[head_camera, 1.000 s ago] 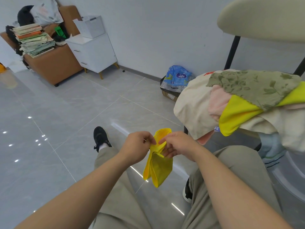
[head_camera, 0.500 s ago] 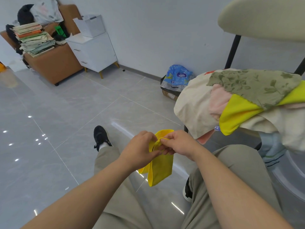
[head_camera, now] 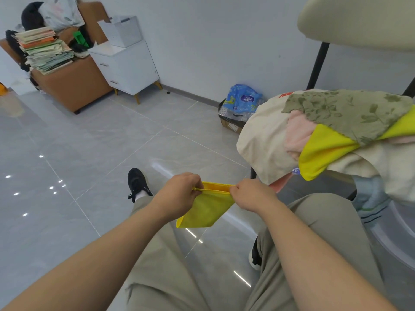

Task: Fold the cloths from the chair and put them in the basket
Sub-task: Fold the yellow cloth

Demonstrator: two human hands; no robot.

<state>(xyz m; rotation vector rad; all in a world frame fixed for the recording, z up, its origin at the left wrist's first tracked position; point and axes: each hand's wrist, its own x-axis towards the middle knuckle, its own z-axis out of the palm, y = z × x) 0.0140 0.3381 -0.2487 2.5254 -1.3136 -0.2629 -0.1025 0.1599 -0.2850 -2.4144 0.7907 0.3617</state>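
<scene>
1. holding check: my left hand (head_camera: 179, 196) and right hand (head_camera: 249, 195) each pinch a top corner of a small yellow cloth (head_camera: 206, 209), fingers curled on the hem, with the top edge pulled taut between them.
2. location: the cloth hangs in the air in front of me, between my knees (head_camera: 318, 205), apart from the chair (head_camera: 318, 63) at my right.
3. condition: it looks doubled over, with a crease along the bottom. i judge the fold part done, not finished.
4. outstanding: a pile of cloths (head_camera: 336, 135) lies heaped and unfolded on the chair seat: cream, pink, a green leaf print, another yellow one, and a pale blue one hanging low.
5. basket: i cannot identify it with certainty. a pale rounded rim (head_camera: 395, 239) at lower right might be it. i see no folded cloth stored anywhere.
6. assessment: the task looks to be at an early stage. this cloth wants a last fold and placing, and the whole pile is yet to do.
</scene>
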